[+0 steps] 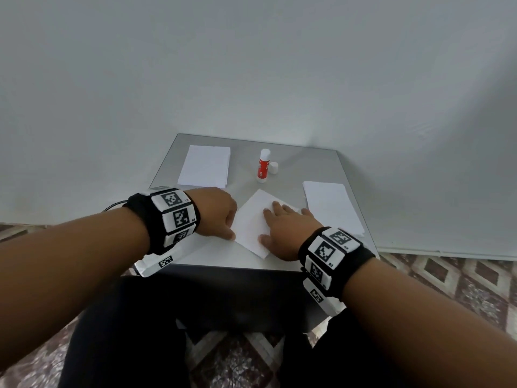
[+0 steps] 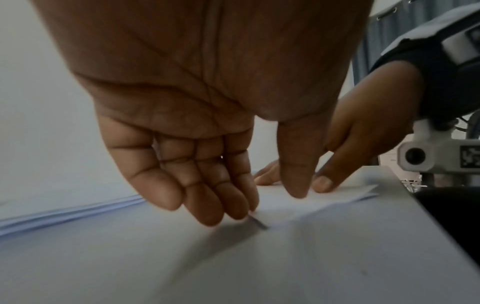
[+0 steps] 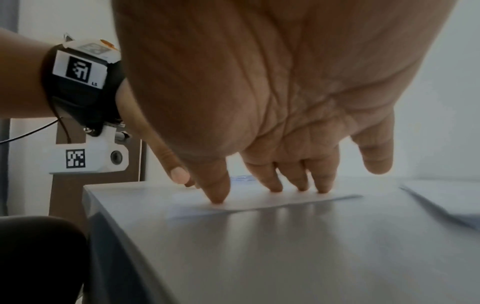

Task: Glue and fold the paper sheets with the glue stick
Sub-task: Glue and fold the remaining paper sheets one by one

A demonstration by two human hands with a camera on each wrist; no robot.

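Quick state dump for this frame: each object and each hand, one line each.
glue stick: upright on the table, cap off
cap: standing on the table beside the glue stick
folded sheet: flat on the table, angled, under both hands
left paper stack: lying flat, untouched
right paper stack: lying flat, untouched
left hand: fingertips on the folded sheet's left edge
right hand: fingers spread, pressing the folded sheet down

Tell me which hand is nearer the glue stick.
Roughly equal, perhaps the right. The glue stick stands uncapped at the table's far side; the right hand presses the folded sheet below it, the left hand at that sheet's left edge.
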